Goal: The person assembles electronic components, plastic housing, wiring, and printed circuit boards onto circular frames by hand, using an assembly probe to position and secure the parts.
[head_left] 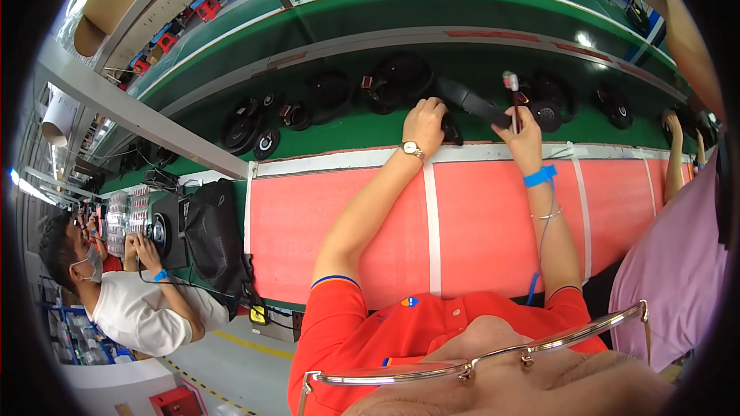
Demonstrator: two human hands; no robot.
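Observation:
A pair of black headphones, its broad curved headband (472, 102) on show, lies between my two hands over the green belt. My left hand (425, 125), with a gold watch at the wrist, is closed on its left end; a dark ear cup (452, 131) shows partly beside the fingers. My right hand (524, 137), with a blue strap at its wrist, is closed round a slim pen-like stick (514, 95) standing upright, its top pale and red. The headband's right end touches the right fingertips. What the left fingers grip underneath is hidden.
Several black headphones and ear cups (247, 125) lie along the green belt (339, 125). A pink-topped work surface (339, 200) lies before me. A grey post (154, 104) slants at the left. A co-worker (150, 304) sits left beside a black bag (212, 223); another person's purple sleeve (667, 239) is close right.

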